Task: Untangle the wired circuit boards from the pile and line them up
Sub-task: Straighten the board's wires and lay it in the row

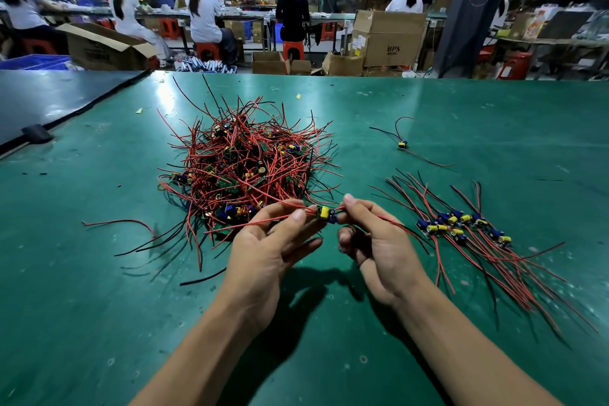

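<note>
A tangled pile (245, 161) of small circuit boards with red and black wires lies on the green table (461, 115), left of centre. Between my hands hangs one small board (324, 212) with a yellow part, just above the table in front of the pile. My left hand (263, 250) pinches the red wires on the board's left side. My right hand (372, 237) pinches the wires on its right side, which trail off to the right. Several boards (461, 224) lie side by side at the right, wires pointing the same way.
One single wired board (402, 144) lies apart at the back right of the table. A black mat (49, 99) covers the table's far left. Loose wires stick out from the pile toward the front left. Beyond the table's far edge are cardboard boxes and seated workers.
</note>
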The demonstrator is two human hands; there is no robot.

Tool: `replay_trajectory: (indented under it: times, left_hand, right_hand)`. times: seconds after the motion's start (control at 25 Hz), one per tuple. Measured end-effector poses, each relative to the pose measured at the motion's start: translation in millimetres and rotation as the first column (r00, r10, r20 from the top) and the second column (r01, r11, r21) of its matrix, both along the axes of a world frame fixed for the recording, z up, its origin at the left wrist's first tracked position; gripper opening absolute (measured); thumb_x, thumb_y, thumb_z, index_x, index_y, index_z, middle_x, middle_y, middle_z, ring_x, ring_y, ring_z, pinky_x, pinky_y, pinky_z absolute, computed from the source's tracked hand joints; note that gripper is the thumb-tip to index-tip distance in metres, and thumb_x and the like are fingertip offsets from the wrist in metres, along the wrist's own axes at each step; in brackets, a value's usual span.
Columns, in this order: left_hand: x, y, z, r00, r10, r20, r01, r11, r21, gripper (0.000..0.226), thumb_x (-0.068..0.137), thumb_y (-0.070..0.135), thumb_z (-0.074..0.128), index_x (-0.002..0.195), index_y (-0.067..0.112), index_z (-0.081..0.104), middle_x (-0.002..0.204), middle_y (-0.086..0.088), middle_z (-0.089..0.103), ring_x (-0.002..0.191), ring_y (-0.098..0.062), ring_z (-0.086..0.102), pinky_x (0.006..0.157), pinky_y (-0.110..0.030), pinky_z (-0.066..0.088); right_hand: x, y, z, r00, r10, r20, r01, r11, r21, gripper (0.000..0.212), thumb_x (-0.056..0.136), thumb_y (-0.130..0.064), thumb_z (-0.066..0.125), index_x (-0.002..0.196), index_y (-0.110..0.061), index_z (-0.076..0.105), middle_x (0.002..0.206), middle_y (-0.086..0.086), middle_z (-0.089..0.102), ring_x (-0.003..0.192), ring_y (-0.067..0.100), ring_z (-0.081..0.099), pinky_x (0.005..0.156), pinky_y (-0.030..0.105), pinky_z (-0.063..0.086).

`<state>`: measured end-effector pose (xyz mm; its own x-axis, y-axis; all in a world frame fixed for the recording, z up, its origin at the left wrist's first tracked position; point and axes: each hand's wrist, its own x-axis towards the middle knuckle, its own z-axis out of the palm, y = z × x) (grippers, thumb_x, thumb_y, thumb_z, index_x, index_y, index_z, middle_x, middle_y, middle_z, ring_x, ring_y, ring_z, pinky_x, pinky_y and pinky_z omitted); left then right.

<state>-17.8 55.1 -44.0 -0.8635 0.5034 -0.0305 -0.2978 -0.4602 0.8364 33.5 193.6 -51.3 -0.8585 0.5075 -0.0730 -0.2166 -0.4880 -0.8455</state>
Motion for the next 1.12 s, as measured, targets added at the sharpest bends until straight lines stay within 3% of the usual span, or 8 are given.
replay_trajectory:
  times: [0.12,0.2,0.32,0.44,0.52,0.68,0.8,1.12]
  left_hand:
    - [2,0,-3,0.995,-0.085,-0.057,0.085,0.996,-0.002,0.041,0.074,0.002,0.067,0.114,0.008,0.061,0.108,-0.01,0.074,0.097,-0.024,0.072,0.083,-0.035,0.059]
    - [2,1,-7,0.986,-0.131,-0.105,0.126,0.991,-0.049,0.047,0.074,0.003,0.068,0.12,0.011,0.06,0.113,-0.009,0.072,0.1,-0.028,0.071,0.087,-0.036,0.057]
    - [1,2,-11,0.986,-0.125,-0.114,0.109,0.984,-0.141,0.04,0.076,0.006,0.068,0.115,0.01,0.064,0.107,-0.014,0.073,0.091,-0.03,0.073,0.085,-0.039,0.057]
    - [-1,2,-11,0.986,-0.162,-0.028,0.155,0.973,-0.174,0.027,0.08,0.015,0.065,0.104,0.005,0.067,0.094,-0.019,0.074,0.078,-0.03,0.073,0.074,-0.036,0.061]
    - [0,2,-10,0.977,-0.211,0.015,0.209,0.955,-0.212,0.031,0.08,0.028,0.065,0.096,0.002,0.068,0.084,-0.018,0.072,0.068,-0.027,0.071,0.063,-0.032,0.06]
    - [3,2,-13,0.939,-0.344,0.007,0.331,0.897,-0.294,0.042,0.078,0.035,0.071,0.097,-0.002,0.068,0.091,-0.022,0.071,0.073,-0.03,0.071,0.068,-0.036,0.058]
    - [2,1,-14,0.94,-0.341,-0.005,0.325,0.901,-0.289,0.037,0.075,0.025,0.073,0.097,-0.004,0.067,0.093,-0.023,0.072,0.074,-0.03,0.071,0.071,-0.037,0.059]
    - [0,1,-16,0.958,-0.284,-0.032,0.255,0.901,-0.35,0.006,0.079,0.013,0.071,0.076,0.011,0.066,0.088,-0.025,0.072,0.082,-0.038,0.073,0.07,-0.035,0.057]
  right_hand:
    - [1,9,7,0.997,0.082,0.004,-0.079,0.968,-0.24,0.023,0.067,-0.026,0.076,0.08,-0.01,0.065,0.063,0.0,0.063,0.042,0.004,0.051,0.04,0.015,0.043]
    - [3,15,10,0.983,0.167,-0.081,-0.185,0.89,-0.417,0.028,0.065,-0.024,0.081,0.08,-0.009,0.063,0.061,-0.001,0.059,0.039,0.002,0.048,0.036,0.014,0.04]
    - [8,23,14,0.931,0.294,-0.218,-0.365,0.787,-0.497,0.045,0.047,-0.01,0.099,0.076,-0.008,0.064,0.057,-0.004,0.055,0.033,0.002,0.042,0.03,0.014,0.034]
    - [15,30,18,0.858,0.485,-0.169,-0.512,0.775,-0.371,0.037,0.057,-0.015,0.097,0.075,-0.009,0.065,0.052,-0.006,0.05,0.027,0.003,0.037,0.027,0.015,0.029]
    - [17,30,20,0.839,0.544,0.015,-0.533,0.828,-0.172,0.028,0.068,-0.026,0.089,0.074,-0.011,0.067,0.05,-0.007,0.048,0.026,0.001,0.034,0.028,0.014,0.027]
    - [13,19,11,0.871,0.375,0.317,-0.461,0.847,0.264,0.024,0.068,-0.041,0.082,0.066,-0.019,0.072,0.049,-0.004,0.05,0.033,0.003,0.038,0.033,0.014,0.03]
    - [11,15,2,0.909,0.311,0.277,-0.393,0.862,0.322,0.024,0.07,-0.041,0.083,0.07,-0.02,0.074,0.049,-0.001,0.052,0.036,0.006,0.04,0.04,0.019,0.038]
    - [8,14,-1,0.959,0.132,0.25,-0.251,0.808,0.534,0.035,0.067,-0.049,0.082,0.066,-0.017,0.069,0.051,0.0,0.056,0.038,0.007,0.039,0.037,0.017,0.029]
